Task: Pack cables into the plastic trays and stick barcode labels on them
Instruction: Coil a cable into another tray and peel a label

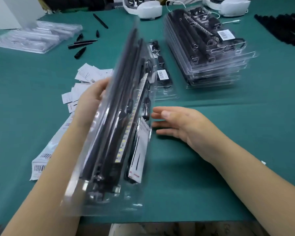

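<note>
Head view, nearest first: the left hand (90,101) holds a long clear plastic tray (112,133) tilted up on its edge above the green worktop (211,167), its grip closed on the tray's left side with the fingers hidden behind the plastic. The tray is blurred; inside it lie dark bars, a strip of small white squares (131,126) and a white card with red print (140,150). The right hand (177,123) is just beside the tray's right edge, its grip apart, fingers straight and pointing left, holding nothing; whether the fingertips touch the plastic cannot be told.

Left of the left forearm, a sheet of barcode labels (41,162) lies flat on the worktop, and beyond it lies a loose heap of small white slips (85,79). Behind the raised tray another filled tray (162,74) lies flat, a barcode label on its top. To its right stands a stack of filled trays (209,51), the top one bearing a barcode label (226,34). At far left lies a pile of empty clear trays (36,36), with several black pointed pieces (82,45) scattered between them and the centre. At the far edge are white rolls (148,8), and at the far right, black parts (283,29).
</note>
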The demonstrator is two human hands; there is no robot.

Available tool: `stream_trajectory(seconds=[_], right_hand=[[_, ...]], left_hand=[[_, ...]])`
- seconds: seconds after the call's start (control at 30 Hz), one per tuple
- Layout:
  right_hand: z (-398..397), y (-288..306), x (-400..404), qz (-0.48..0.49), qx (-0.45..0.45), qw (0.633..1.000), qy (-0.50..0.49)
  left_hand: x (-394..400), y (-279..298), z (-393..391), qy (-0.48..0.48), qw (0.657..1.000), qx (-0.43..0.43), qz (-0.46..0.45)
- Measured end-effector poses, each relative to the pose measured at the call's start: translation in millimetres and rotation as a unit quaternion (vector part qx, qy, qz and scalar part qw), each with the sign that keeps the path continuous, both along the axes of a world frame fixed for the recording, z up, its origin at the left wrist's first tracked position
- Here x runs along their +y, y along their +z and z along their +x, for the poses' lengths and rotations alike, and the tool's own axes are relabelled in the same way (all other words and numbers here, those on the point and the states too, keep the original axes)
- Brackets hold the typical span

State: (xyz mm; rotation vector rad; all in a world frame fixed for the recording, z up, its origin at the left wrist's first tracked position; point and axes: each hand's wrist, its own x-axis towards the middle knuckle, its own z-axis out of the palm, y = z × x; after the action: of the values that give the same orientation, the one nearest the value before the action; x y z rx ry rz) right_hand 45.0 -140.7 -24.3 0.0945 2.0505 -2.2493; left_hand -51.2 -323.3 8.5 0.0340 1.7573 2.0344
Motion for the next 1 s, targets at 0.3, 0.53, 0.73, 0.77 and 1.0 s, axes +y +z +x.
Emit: stream_trajectory(seconds=[0.3, 0.53, 0.73, 0.77, 1.0], right_hand=[[-1, 5, 18, -0.243, 0.0, 0.963, 0.119], [4, 9, 24, -0.207, -0.001, 0.975, 0.084], [8, 13, 24, -0.221, -0.039, 0.973, 0.056], [7, 11, 23, -0.19, -0.039, 0.98, 0.038], [-2, -3, 12, 0.175, 0.021, 0.98, -0.09]], left_hand=[[26, -9, 29, -0.159, 0.984, 0.054, 0.062], [25, -4, 31, -0.124, 0.986, 0.034, 0.102], [-11, 12, 5, 0.134, 0.984, 0.031, 0.113], [-16, 13, 1, 0.174, 0.978, 0.024, 0.11], [-21, 8, -7, 0.246, 0.964, 0.008, 0.102]])
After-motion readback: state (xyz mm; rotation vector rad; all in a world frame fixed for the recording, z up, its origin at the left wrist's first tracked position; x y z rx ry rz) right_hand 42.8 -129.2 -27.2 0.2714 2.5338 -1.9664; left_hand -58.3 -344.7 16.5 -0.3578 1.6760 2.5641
